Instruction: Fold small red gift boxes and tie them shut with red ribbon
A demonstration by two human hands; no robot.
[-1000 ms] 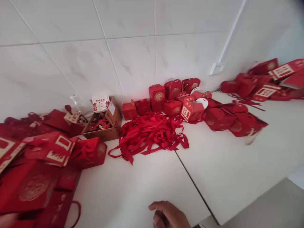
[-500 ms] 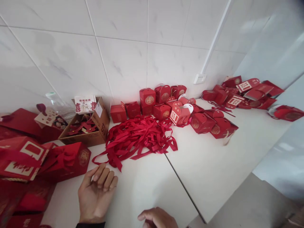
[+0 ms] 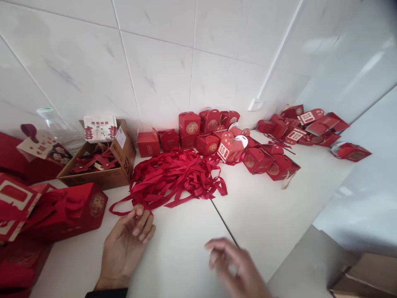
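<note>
My left hand [image 3: 128, 240] is palm up at the near edge of the ribbon pile, its fingers curled together and nothing visible in them. The fingertips overlap the edge of the tangled red ribbons [image 3: 173, 178]. To the right, over the seam in the white table [image 3: 173, 236], my right hand [image 3: 235, 265] is slightly blurred, with thumb and fingers apart and nothing between them. Small red boxes [image 3: 189, 129] stand behind the ribbons, against the wall.
An open cardboard box [image 3: 99, 179] with red pieces and a clear bottle [image 3: 57, 128] are at the left. Larger red boxes [image 3: 74, 211] fill the near left. More red boxes [image 3: 310, 128] lie at the far right. A brown carton [image 3: 369, 275] is below, at the lower right.
The view has shifted, and most objects appear further left. My right hand has moved up and right and shows more fully. My left hand has come closer to the ribbons.
</note>
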